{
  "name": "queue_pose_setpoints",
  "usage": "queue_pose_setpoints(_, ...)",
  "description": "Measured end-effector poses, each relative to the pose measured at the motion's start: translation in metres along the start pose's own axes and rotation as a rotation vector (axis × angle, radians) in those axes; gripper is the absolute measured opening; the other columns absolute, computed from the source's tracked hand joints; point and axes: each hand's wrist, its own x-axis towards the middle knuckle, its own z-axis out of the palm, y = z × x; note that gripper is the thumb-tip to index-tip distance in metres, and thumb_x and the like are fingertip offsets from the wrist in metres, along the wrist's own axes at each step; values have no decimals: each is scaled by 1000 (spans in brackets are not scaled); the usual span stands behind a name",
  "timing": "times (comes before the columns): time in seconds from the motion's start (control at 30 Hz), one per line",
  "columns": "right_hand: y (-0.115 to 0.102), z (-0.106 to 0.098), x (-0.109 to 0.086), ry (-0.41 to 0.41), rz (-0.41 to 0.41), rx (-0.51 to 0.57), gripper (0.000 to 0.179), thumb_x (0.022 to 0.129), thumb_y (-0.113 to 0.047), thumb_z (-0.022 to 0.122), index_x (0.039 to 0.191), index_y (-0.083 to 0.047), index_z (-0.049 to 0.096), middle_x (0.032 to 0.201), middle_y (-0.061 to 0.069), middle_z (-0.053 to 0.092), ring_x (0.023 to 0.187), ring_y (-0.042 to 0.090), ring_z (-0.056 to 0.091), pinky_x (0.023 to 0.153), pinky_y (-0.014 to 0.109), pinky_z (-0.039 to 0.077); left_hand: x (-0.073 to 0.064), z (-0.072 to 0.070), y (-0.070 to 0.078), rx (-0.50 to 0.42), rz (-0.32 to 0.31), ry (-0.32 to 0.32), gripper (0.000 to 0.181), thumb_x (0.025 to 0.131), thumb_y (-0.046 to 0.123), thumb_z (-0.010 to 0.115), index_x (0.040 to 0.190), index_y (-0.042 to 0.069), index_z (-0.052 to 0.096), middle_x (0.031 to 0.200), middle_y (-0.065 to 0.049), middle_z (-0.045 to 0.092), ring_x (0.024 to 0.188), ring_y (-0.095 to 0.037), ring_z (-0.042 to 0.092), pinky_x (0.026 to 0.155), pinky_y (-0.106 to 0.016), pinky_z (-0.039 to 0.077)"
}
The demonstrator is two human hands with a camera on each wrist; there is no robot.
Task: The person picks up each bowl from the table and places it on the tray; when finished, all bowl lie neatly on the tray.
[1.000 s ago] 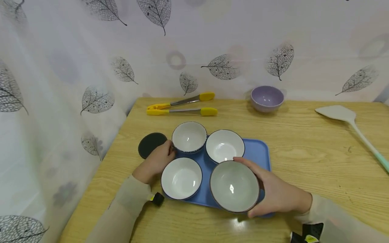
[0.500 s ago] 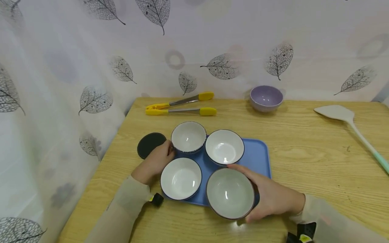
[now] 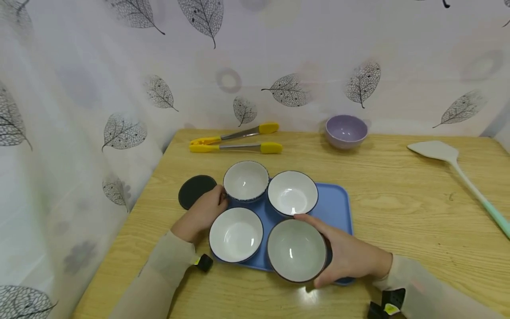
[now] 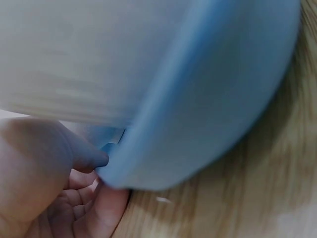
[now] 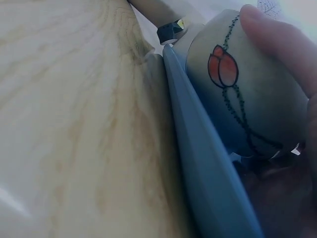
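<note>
My right hand (image 3: 342, 257) grips a white bowl (image 3: 296, 250) with a dark rim, fingers spread round its right side. In the right wrist view this bowl (image 5: 223, 74) has a painted red tulip. It is over the front right part of the blue tray (image 3: 336, 204); whether it touches the tray, I cannot tell. On the tray stand three more white bowls: one at front left (image 3: 236, 235), one at back left (image 3: 245, 180) and one at back right (image 3: 292, 193). My left hand (image 3: 203, 210) pinches the tray's left edge, thumb above and fingers below, plain in the left wrist view (image 4: 74, 168).
A black round disc (image 3: 195, 191) lies left of the tray, partly behind the left hand. Yellow-tipped tongs (image 3: 239, 146) and a purple bowl (image 3: 345, 131) are at the back of the wooden table (image 3: 390, 199). A spatula (image 3: 458, 161) lies at the right.
My right hand has brought its bowl toward the front and a little left, away from the back right bowl, and lower. My left hand stays at the tray's edge.
</note>
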Motion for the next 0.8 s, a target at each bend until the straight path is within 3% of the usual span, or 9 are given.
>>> queue_pose_setpoints(0.2, 1, 2, 1, -5, -17, -43, 123, 66, -26, 96, 160, -21, 17, 153, 2, 42, 136, 23, 44, 111, 30, 32, 1, 1, -1, 3, -14, -12, 27, 102, 20, 51, 122, 1, 52, 87, -7, 54, 81, -22, 52, 72, -36, 43)
queue_pose_setpoints(0.43, -3, 4, 0, 8, 52, -87, 124, 67, -31, 96, 161, -26, 15, 156, -4, 37, 140, 21, 40, 112, 33, 32, 2, 1, -1, 8, -14, -3, 26, 102, 21, 52, 120, 2, 52, 86, -6, 53, 79, -22, 52, 71, -36, 42)
queue_pose_setpoints(0.57, -3, 7, -2, 24, 42, -138, 125, 67, -36, 95, 161, -24, 14, 156, -3, 37, 139, 22, 41, 112, 36, 33, 1, 1, 1, 10, -18, -9, 27, 102, 20, 51, 121, 1, 52, 87, -7, 54, 80, -22, 52, 72, -36, 43)
queue_pose_setpoints(0.8, -4, 10, -2, 18, 45, -119, 124, 69, -35, 94, 162, -25, 11, 158, -4, 35, 140, 23, 40, 112, 37, 33, -1, 1, 3, 10, -20, -4, 26, 103, 20, 49, 120, 1, 52, 87, -7, 54, 80, -22, 52, 73, -36, 43)
